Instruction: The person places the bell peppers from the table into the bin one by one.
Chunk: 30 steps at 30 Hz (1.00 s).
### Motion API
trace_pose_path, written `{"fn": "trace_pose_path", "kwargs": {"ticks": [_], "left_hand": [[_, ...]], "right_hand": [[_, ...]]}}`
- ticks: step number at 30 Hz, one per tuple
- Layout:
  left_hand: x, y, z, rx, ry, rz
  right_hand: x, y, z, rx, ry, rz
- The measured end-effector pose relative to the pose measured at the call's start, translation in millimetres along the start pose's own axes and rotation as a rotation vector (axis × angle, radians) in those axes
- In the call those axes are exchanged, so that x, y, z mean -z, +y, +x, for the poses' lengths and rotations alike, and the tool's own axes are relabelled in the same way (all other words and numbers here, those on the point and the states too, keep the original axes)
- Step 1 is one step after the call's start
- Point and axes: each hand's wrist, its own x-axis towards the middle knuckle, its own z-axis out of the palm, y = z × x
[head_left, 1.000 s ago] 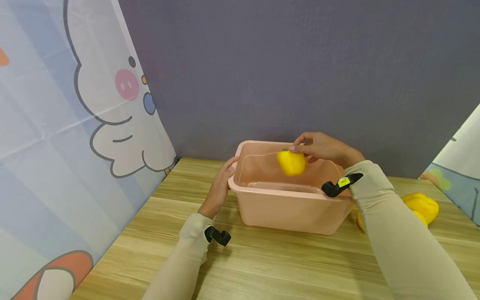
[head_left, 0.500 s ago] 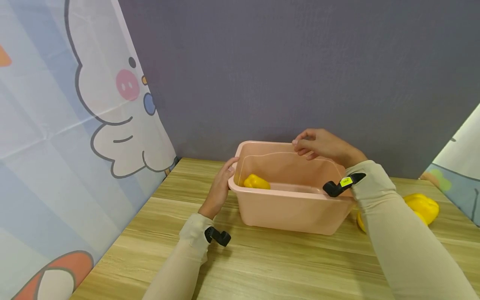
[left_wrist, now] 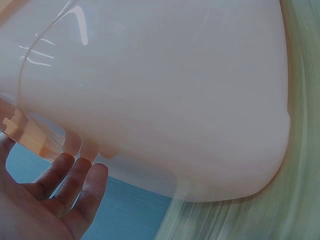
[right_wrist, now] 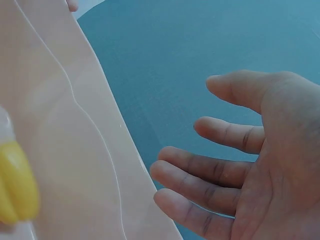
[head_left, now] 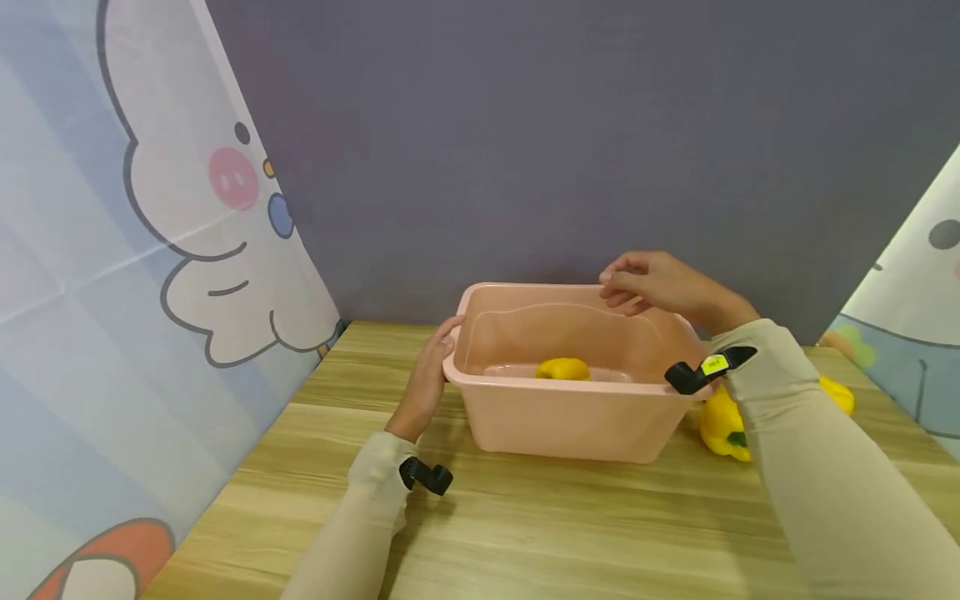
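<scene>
A pink plastic bin [head_left: 570,422] stands on the wooden table, with one yellow bell pepper [head_left: 564,368] lying inside near the middle. My left hand [head_left: 429,373] grips the bin's left rim; in the left wrist view its fingertips [left_wrist: 94,176] lie against the outer wall. Over the back right part of the bin hovers my right hand [head_left: 663,286], holding nothing, its fingers loosely bent and spread apart in the right wrist view. That view also catches part of the pepper [right_wrist: 17,182] at its left edge.
Right of the bin, a yellow pepper [head_left: 722,423] with a green stem lies on the table [head_left: 570,533], partly behind my right sleeve [head_left: 795,433]. Further right another yellow pepper [head_left: 837,395] shows past the sleeve. A dark grey panel [head_left: 540,142] rises behind the bin.
My right hand has let go of the yellow pepper, which dropped into the bin's left end and then rolled to the middle. The head view has swung slightly right. My left hand stays on the rim.
</scene>
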Motion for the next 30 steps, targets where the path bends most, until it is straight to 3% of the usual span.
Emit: {"fn": "trace_pose_path", "kwargs": {"ticks": [14, 30], "left_hand": [[-2.4, -0.8, -2.1, 0.001, -0.006, -0.002], [-0.9, -2.7, 0.2, -0.029, -0.014, -0.011]], "right_hand": [[10, 14, -27.2, 0.006, 0.014, -0.027], [19, 22, -57.3, -0.027, 0.103, -0.046]]}}
